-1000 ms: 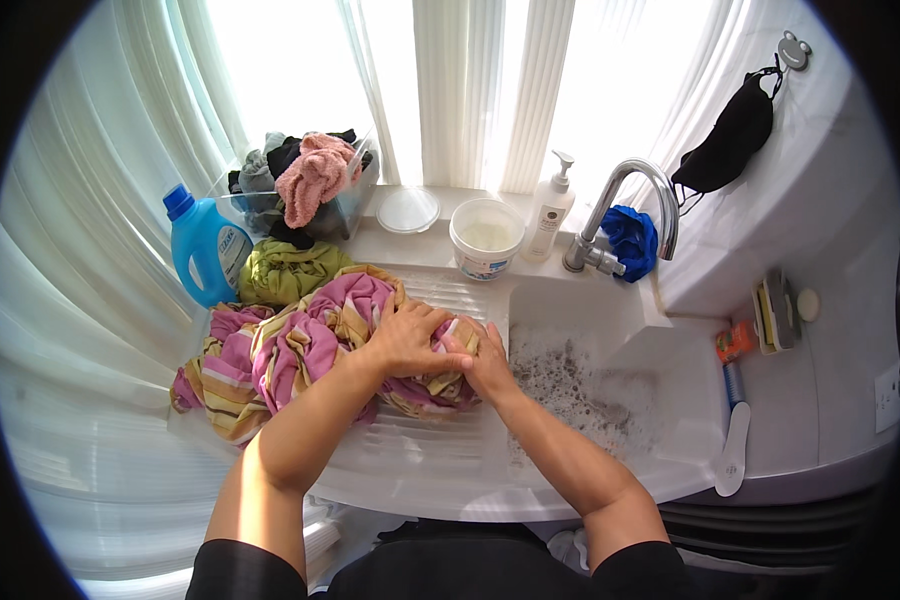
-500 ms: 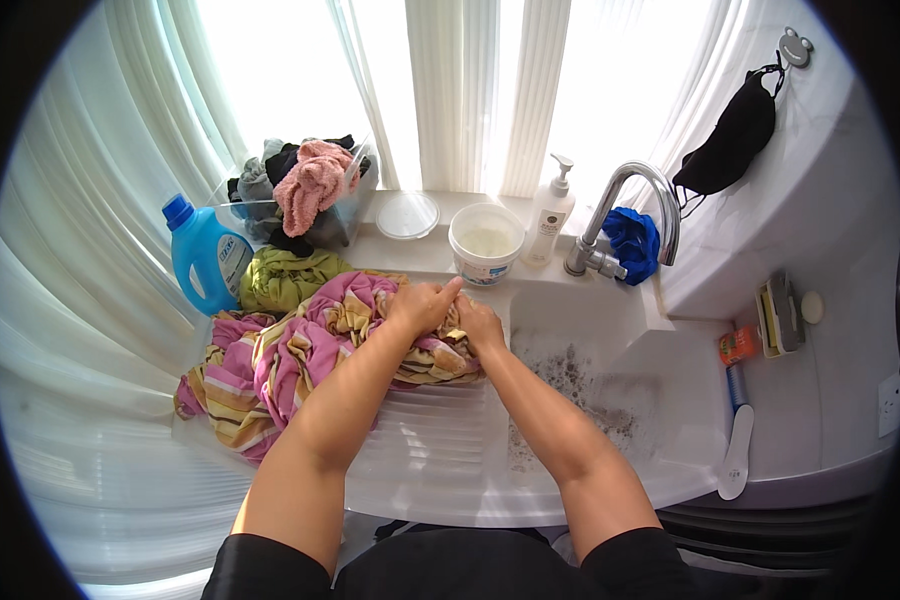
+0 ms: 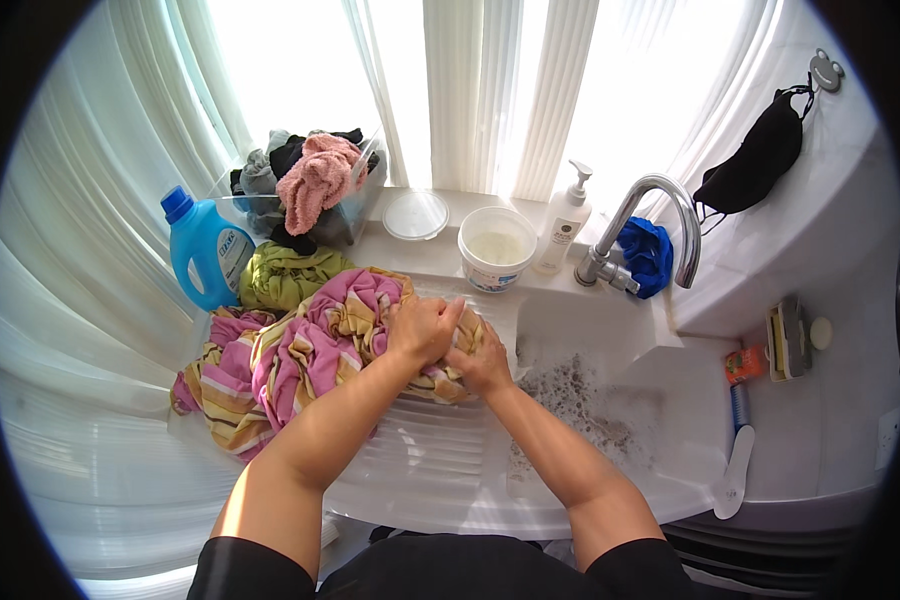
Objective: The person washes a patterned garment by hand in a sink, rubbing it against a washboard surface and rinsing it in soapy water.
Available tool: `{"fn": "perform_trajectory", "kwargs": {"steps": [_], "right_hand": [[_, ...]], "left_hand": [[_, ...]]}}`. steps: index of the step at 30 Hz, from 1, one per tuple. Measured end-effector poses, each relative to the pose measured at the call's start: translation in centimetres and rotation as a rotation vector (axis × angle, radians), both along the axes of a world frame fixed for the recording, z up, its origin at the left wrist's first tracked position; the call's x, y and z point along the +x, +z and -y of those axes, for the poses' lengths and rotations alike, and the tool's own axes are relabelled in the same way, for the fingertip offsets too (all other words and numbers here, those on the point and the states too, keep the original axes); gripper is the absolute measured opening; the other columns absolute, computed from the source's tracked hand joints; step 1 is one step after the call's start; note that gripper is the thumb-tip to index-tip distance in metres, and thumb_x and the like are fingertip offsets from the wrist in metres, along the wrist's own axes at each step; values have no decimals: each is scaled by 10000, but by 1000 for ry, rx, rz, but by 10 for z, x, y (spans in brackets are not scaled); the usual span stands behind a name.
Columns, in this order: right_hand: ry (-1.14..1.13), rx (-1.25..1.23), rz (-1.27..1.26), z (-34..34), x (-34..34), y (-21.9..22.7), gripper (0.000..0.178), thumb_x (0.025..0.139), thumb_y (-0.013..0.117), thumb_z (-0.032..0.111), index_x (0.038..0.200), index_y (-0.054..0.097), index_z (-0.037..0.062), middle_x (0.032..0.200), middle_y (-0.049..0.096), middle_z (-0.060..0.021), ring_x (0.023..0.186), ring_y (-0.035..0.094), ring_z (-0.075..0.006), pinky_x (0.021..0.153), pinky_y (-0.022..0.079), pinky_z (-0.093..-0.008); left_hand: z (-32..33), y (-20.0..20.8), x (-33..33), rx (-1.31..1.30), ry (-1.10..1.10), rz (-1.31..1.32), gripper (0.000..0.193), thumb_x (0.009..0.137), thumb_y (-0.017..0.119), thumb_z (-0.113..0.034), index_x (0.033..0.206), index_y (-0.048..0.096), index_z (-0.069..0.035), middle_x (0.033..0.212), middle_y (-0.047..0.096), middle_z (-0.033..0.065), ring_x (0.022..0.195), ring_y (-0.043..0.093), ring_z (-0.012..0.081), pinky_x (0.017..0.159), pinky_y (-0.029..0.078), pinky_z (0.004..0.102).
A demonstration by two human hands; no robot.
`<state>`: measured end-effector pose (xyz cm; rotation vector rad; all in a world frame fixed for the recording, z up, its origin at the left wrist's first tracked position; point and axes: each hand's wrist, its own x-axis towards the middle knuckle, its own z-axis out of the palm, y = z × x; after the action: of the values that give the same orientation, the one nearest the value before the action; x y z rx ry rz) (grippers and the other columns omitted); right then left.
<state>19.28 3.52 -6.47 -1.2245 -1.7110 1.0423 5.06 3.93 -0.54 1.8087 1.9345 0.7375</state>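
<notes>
A bunched pink, yellow and brown striped cloth lies over the left side of the white sink, on the ribbed washboard. My left hand is closed on the right end of this cloth. Close beside it, my right hand has its fingers wrapped round the cloth's edge; some fingertips are hidden in the folds. The two hands almost touch. Behind the striped cloth rests a crumpled green cloth.
Grey suds lie in the basin at right, under a chrome faucet. Along the back stand a blue detergent bottle, a clear bin of clothes, a round lid, a white tub and a pump bottle.
Both hands have come nearer to me along the washboard, drawing the right end of the striped cloth with them. The whole view has shifted slightly.
</notes>
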Motion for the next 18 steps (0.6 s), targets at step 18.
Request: {"fn": "perform_trajectory", "kwargs": {"steps": [18], "right_hand": [[87,357,186,18,6,-17,713,645,761,409,1237,523,89,1125,569,-145,1102,543,-346,944,421,-468]], "left_hand": [[48,-18,5,366,-71,-132,394,835,641,-426,931,634,-44,979,653,162,974,565,378,829,380,499]]}}
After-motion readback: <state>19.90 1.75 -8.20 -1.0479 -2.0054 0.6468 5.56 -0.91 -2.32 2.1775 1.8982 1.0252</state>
